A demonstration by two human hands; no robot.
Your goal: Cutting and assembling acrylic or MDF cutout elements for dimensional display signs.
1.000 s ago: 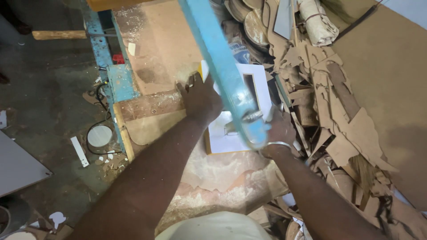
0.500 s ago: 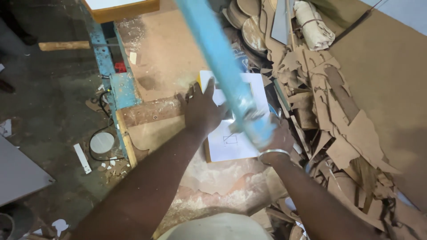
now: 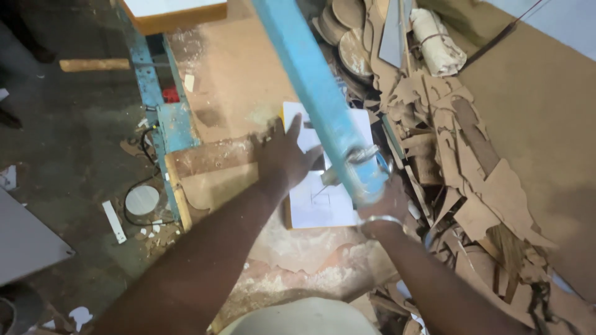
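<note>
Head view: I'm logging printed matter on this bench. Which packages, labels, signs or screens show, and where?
White sheet with faint pencil lines: flat on the bench, under the left hand, rectangular.
Small red item beside the blue frame: too small to tell.
No screens or signs.

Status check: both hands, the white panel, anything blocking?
Left hand flat, fingers spread, pressing white panel on the bench. Right hand at panel's right edge, grip unclear behind blue saw arm. Brown board offcuts heaped close on right.
</note>
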